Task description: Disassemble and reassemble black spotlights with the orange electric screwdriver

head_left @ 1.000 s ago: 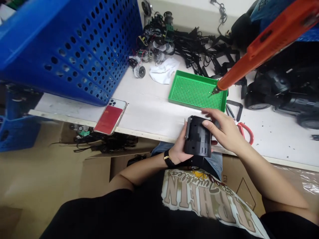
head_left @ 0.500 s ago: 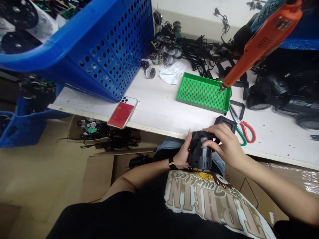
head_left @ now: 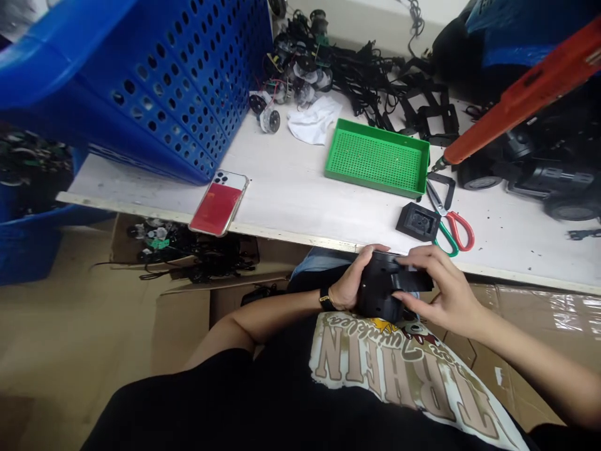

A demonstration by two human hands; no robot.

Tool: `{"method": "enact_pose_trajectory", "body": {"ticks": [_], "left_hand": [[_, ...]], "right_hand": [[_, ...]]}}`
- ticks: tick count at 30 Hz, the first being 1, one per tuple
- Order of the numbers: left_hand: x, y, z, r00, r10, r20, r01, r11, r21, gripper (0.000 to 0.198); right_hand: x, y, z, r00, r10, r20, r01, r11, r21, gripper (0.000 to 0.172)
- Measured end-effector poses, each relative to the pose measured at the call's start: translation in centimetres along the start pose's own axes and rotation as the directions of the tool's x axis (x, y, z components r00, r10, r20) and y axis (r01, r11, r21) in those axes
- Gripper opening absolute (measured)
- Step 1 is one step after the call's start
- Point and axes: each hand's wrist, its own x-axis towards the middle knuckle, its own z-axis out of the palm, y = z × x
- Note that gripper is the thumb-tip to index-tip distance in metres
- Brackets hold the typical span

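Two hands on black plastic housing (head_left: 385, 285), held just off table (head_left: 291, 194) edge, above lap. Left hand (head_left: 350, 285): fingers closed, wrapped round housing's left end. Right hand (head_left: 446, 294): fingers spread moderately, fingertips (head_left: 417, 252) on housing's upper right, thumb (head_left: 401, 295) against lower side, gripping from right. Nearest on table: square black part (head_left: 417, 222), beside scissors (head_left: 451, 230) with red and green handles. Green tray (head_left: 375, 156) farther back.
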Motion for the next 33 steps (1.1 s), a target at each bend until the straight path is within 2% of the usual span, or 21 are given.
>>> {"method": "enact_pose_trajectory", "body": {"ticks": [3,5,7,9,11,12,14,16,17,18,20,23,26,27,30,31,33], "left_hand": [[-0.1,0.1,-0.2,0.998,0.001,0.063,-0.003,0.999,0.034,0.049],[-0.2,0.2,-0.5,0.994,0.020,0.109,-0.027,0.997,0.071,0.050],[-0.3,0.3,-0.9,0.987,0.041,0.158,-0.060,0.991,0.116,0.050],[-0.5,0.2,-1.2,0.974,0.027,0.226,-0.064,0.986,0.157,0.053],[-0.6,0.0,-1.5,0.956,-0.012,0.294,-0.036,0.987,0.157,0.059],[-0.6,-0.1,-1.6,0.944,-0.024,0.328,-0.021,0.991,0.134,0.067],[-0.6,-0.2,-1.8,0.920,-0.029,0.390,-0.004,0.996,0.084,0.089],[-0.4,0.1,-2.0,0.893,-0.044,0.449,-0.018,0.991,0.133,0.109],[-0.2,0.3,-2.2,0.882,-0.055,0.468,-0.045,0.979,0.201,0.112],[-0.1,0.7,-2.3,0.875,-0.061,0.481,-0.085,0.957,0.276,0.112],[0.2,1.3,-2.5,0.860,-0.042,0.509,-0.186,0.903,0.387,0.107],[0.6,1.9,-2.4,0.816,-0.027,0.577,-0.284,0.851,0.442,0.104],[0.6,2.1,-1.8,0.789,-0.097,0.607,-0.269,0.833,0.483,0.098],[0.6,2.2,-1.6,0.798,-0.108,0.593,-0.252,0.834,0.490,0.100],[0.3,2.4,-1.3,0.864,-0.096,0.495,-0.164,0.875,0.455,0.115],[0.2,2.4,-1.4,0.878,-0.108,0.467,-0.117,0.897,0.427,0.116],[0.0,2.4,-1.7,0.890,-0.149,0.431,-0.011,0.938,0.347,0.111]], "right_hand": [[-0.2,0.3,-0.2,0.998,-0.008,0.055,0.009,1.000,-0.014,0.063],[0.0,0.3,-0.2,0.993,-0.026,0.111,0.024,0.999,0.024,0.070],[0.3,0.2,-0.2,0.993,-0.035,0.112,0.028,0.997,0.066,0.073],[0.8,0.2,-0.3,0.996,-0.002,0.088,-0.010,0.990,0.138,0.067],[1.6,0.3,-0.3,0.988,0.101,0.120,-0.130,0.956,0.262,0.057],[2.0,0.5,-0.3,0.969,0.172,0.176,-0.223,0.915,0.336,0.056],[3.0,1.0,-0.2,0.887,0.285,0.363,-0.437,0.770,0.464,0.062],[3.9,1.6,0.0,0.788,0.313,0.530,-0.596,0.599,0.534,0.070],[4.2,1.8,0.2,0.758,0.310,0.575,-0.638,0.535,0.553,0.074],[4.5,2.0,0.3,0.743,0.303,0.597,-0.659,0.490,0.571,0.077],[4.8,2.4,0.7,0.747,0.287,0.599,-0.657,0.451,0.604,0.085],[4.8,2.9,1.5,0.742,0.285,0.607,-0.663,0.442,0.604,0.085],[5.1,3.8,2.6,0.709,0.341,0.617,-0.698,0.465,0.545,0.083],[5.2,4.2,2.9,0.707,0.350,0.614,-0.699,0.478,0.532,0.084],[5.8,4.9,3.3,0.722,0.339,0.603,-0.679,0.511,0.527,0.087],[5.8,4.8,3.1,0.741,0.358,0.568,-0.661,0.535,0.526,0.082],[5.6,4.0,2.3,0.822,0.422,0.383,-0.568,0.658,0.494,0.060]]}}
